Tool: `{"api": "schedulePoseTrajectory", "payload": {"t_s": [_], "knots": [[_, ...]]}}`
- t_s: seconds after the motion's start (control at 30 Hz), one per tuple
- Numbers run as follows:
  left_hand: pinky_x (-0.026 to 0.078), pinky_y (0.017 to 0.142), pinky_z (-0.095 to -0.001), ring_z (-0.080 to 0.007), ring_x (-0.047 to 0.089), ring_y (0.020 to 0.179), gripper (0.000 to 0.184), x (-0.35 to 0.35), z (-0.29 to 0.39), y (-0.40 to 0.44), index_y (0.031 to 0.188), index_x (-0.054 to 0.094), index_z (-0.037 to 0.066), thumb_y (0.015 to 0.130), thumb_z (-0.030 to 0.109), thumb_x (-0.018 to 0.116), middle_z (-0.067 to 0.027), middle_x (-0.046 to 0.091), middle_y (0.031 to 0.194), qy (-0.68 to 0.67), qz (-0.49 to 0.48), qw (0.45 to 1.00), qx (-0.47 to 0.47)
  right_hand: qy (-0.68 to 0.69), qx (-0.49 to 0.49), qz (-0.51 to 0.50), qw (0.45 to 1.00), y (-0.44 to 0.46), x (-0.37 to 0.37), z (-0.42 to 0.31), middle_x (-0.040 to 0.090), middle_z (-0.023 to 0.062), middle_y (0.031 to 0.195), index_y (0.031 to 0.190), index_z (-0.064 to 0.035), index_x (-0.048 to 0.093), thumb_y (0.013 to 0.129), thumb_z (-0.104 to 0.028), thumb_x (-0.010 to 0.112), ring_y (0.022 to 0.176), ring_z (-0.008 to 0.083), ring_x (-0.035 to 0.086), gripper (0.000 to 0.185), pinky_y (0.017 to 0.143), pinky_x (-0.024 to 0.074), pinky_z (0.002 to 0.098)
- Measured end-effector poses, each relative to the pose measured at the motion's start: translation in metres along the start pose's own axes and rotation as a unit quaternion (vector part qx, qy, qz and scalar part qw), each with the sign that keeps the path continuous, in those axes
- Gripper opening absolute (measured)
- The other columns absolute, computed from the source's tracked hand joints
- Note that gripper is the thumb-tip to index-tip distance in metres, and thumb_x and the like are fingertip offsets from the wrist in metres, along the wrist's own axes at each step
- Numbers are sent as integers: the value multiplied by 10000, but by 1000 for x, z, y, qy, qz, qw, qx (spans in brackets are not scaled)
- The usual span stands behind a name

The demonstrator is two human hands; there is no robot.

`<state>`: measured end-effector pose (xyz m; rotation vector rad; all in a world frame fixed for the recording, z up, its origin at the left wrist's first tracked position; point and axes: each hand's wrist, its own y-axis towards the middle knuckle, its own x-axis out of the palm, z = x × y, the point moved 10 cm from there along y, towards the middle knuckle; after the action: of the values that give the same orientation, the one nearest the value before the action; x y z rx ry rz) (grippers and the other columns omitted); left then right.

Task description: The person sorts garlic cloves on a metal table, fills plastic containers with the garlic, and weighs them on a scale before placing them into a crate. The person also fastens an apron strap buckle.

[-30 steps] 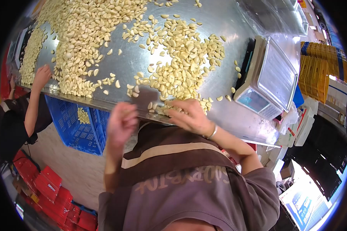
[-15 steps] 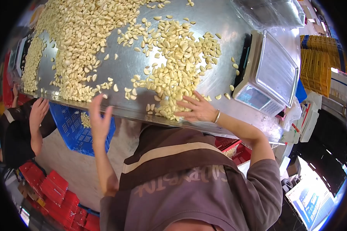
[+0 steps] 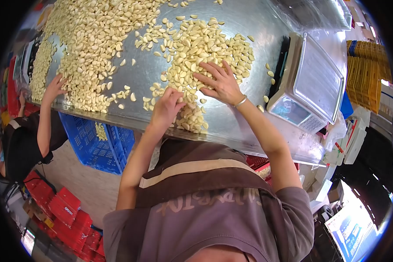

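Peeled garlic cloves (image 3: 196, 56) lie in a loose pile on the metal table in front of me. My right hand (image 3: 221, 83) rests palm down on the pile's right side, fingers spread, with a bracelet at the wrist. At the pile's near left edge is my left hand (image 3: 167, 106), its fingers curled in toward the thumb against the cloves. Whatever those fingers hold is hidden. A small strip of cloves (image 3: 192, 118) lies between my hands and the table edge.
A larger heap of cloves (image 3: 91, 48) covers the table's left. Another person's hand (image 3: 54, 88) touches it. A weighing scale (image 3: 310, 83) stands at right, near plastic trays (image 3: 314, 15). A blue crate (image 3: 96, 144) sits below the metal table edge (image 3: 126, 124).
My left hand has come from the air above the table edge to the pile and curled its fingers. My right hand has moved farther up the pile. The other person's hand has reached the heap.
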<state>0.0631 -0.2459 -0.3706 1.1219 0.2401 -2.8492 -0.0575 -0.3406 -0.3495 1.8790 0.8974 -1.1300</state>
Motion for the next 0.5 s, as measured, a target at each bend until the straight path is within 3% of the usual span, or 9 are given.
{"api": "schedulePoseTrajectory", "payload": {"t_s": [0.13, 0.2, 0.27, 0.3, 0.37, 0.5], "knots": [[506, 644, -280, -174, 619, 717, 251, -2, -10, -4, 1014, 609, 32, 780, 47, 698, -68, 600, 871, -69, 8, 997, -25, 68, 57, 57, 994, -17, -17, -8, 472, 51, 1333, 1293, -227, 508, 784, -345, 666, 1214, 219, 454, 546, 1058, 289, 507], [506, 649, -267, -140, 612, 721, 240, -14, -21, -7, 1023, 610, 29, 794, 32, 682, -61, 621, 868, -147, 30, 986, -67, 94, -35, 15, 995, -40, -7, -40, 472, 63, 1330, 1270, -200, 524, 791, -296, 668, 1206, 219, 461, 509, 1056, 309, 481], [504, 660, -244, -96, 593, 732, 219, -52, -24, -18, 1035, 614, 20, 820, 34, 658, -50, 634, 863, -132, 78, 981, -116, 122, -109, -28, 986, -67, 2, -72, 473, 69, 1329, 1245, -182, 540, 800, -248, 655, 1200, 221, 467, 465, 1053, 329, 450], [498, 661, -225, -80, 586, 755, 205, -66, -47, -31, 1036, 622, 19, 834, 43, 652, -35, 630, 880, -183, 98, 962, -177, 136, -139, -47, 980, -77, 4, -85, 473, 68, 1329, 1232, -179, 549, 805, -225, 642, 1198, 223, 469, 440, 1052, 339, 432], [499, 675, -229, -97, 599, 754, 210, -121, -66, -54, 1019, 633, -6, 829, 77, 669, -43, 648, 859, -168, 212, 947, -176, 129, -184, -98, 969, -90, 14, -102, 477, 64, 1329, 1207, -169, 563, 802, -215, 602, 1200, 220, 467, 410, 1056, 338, 425], [499, 737, -237, -106, 602, 792, 252, -211, -135, -130, 1055, 620, -39, 827, 49, 678, -58, 655, 894, -77, 337, 914, -212, 106, -236, -115, 959, -85, 25, -112, 476, 72, 1330, 1188, -171, 565, 802, -195, 565, 1206, 212, 465, 388, 1055, 340, 420]]}}
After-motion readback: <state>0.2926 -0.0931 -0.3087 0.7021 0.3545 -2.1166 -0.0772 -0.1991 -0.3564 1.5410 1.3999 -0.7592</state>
